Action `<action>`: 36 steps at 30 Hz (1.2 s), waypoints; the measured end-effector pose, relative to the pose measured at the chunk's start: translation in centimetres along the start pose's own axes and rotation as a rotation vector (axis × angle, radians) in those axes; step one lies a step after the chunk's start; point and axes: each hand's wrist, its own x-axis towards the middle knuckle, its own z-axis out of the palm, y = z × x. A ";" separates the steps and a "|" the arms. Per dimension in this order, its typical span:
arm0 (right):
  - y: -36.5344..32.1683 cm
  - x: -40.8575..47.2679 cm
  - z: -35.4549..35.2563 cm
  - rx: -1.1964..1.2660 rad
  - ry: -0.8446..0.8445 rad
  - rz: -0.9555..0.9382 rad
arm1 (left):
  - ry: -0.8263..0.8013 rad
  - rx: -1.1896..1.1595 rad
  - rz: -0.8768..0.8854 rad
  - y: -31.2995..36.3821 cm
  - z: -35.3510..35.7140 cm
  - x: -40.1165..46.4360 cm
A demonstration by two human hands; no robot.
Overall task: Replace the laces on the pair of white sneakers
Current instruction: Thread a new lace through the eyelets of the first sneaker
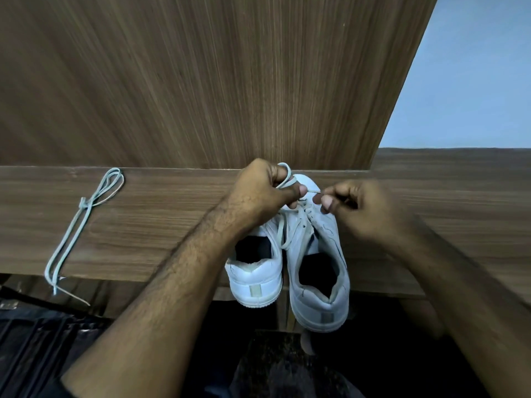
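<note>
Pinching the lace [287, 179] above the toe end of the right-hand sneaker [314, 254], the left hand [265, 193] is gripping its loop while the right hand [349, 206], equally near, is holding its tip along the shoe's heel-to-toe axis.

Wood-grain table [161, 225], a narrow ledge before an upright wood panel [201, 81]. Two white sneakers [290, 262] stand side by side directly beneath the two grips, heels overhanging the near edge. A loose, knotted lace [83, 214] lies well left of the left grip, its ends hanging over the edge.
</note>
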 end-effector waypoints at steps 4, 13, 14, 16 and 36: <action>-0.1 -1.1 -0.4 -0.289 -0.366 0.073 | -0.021 0.099 -0.008 -0.2 0.1 0.1; -0.7 -0.6 1.8 -0.328 -0.070 0.080 | 0.036 0.259 0.003 -0.4 1.8 0.4; -0.4 -0.3 1.7 -0.283 -0.055 0.104 | 0.040 0.285 0.010 -0.4 2.0 0.4; 0.2 0.0 1.4 -0.165 -0.053 0.174 | 0.044 0.322 0.003 -0.5 2.4 0.4; 1.3 0.5 1.8 0.279 -0.138 0.396 | 0.004 0.372 0.038 0.0 3.7 0.0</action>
